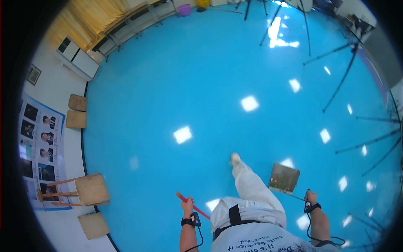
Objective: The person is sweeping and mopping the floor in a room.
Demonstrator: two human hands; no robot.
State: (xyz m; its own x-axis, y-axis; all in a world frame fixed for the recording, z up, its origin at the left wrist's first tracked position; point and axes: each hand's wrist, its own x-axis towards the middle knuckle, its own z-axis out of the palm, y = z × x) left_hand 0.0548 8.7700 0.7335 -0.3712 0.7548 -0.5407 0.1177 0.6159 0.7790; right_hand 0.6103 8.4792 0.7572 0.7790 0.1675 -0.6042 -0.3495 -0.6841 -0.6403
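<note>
My left hand is closed around a red pole. The pole's tan end points forward and left, and its other end is hidden behind my white trousers. On the right, my right hand grips a thin dark rod. This rod runs to the near edge of a square, stained brownish-grey panel, which is over the floor ahead and right of me. Whether rod and panel are one piece, I cannot tell. Both wrists carry strapped devices with black cables. One leg in white trousers is extended forward.
Glossy blue floor spreads ahead. Several square wooden stools, among them a tipped stool, line the left wall. Tripod legs spread along the right side. A white cabinet, a desk row and a purple bucket stand farther off.
</note>
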